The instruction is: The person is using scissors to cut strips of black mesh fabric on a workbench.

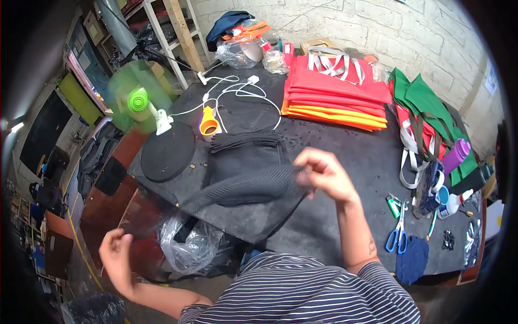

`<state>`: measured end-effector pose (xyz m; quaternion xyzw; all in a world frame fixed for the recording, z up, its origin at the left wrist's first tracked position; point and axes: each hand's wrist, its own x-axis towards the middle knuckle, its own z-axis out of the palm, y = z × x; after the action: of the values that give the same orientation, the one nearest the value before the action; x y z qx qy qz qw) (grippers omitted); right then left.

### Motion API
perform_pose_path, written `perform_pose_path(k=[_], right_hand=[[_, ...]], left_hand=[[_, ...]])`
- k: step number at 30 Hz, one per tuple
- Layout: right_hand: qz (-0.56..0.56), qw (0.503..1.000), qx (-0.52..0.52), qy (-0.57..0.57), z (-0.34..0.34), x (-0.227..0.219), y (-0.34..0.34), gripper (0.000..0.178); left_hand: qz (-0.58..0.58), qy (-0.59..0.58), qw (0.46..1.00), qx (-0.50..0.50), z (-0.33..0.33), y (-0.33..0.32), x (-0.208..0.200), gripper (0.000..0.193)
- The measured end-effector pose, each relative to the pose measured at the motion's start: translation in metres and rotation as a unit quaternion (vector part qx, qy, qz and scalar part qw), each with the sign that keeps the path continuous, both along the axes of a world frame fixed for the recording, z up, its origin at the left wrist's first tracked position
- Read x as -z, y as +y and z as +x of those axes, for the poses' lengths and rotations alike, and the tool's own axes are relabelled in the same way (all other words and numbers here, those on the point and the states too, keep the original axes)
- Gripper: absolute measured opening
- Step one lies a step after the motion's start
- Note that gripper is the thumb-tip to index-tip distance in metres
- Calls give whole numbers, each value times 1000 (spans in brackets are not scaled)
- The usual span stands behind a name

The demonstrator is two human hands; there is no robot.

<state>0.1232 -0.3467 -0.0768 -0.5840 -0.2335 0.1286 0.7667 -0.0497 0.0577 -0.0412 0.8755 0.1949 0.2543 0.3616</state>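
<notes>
A piece of black mesh fabric (248, 186) is stretched in the air over the table's near left part, partly smeared by motion. My right hand (326, 173) pinches its right end between thumb and fingers. Out past the table edge at the lower left, my left hand (116, 256) is closed on the other end, where the mesh looks thin and blurred. Beneath and behind it, more black mesh pieces (245, 141) lie in a pile on the dark table (345, 216), partly covered by the raised piece.
Left of the pile are a round black disc (168, 151), an orange-and-purple tape dispenser (208, 123) and a green clip-on fan (138, 100) with a white cable. Red and orange fabric (337, 89) is stacked behind. Blue-handled scissors (396, 237) lie right; a clear plastic bag (189, 248) hangs below the edge.
</notes>
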Motion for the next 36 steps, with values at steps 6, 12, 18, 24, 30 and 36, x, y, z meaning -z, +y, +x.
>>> perform_pose_path(k=[6,12,18,24,30,36], right_hand=[[-261,883,71,-383,-22,-33,54,18],[91,979,-150,-102,-12,20,83,25],[-10,914,-405,41,-52,94,115,35],[-326,875,-295,-203,-19,95,68,35],[106,993,-7,-53,11,-11,-6,26],[-190,918,125,-325,-18,-25,67,26]], left_hand=[[-79,-39,881,464,81,-104,-4,83],[-280,71,826,483,96,-160,-22,17],[-335,-233,813,415,82,-132,-36,36],[-482,-333,647,487,42,-51,-28,25],[-90,49,988,117,17,4,0,27],[-171,-23,881,441,100,-117,5,70]])
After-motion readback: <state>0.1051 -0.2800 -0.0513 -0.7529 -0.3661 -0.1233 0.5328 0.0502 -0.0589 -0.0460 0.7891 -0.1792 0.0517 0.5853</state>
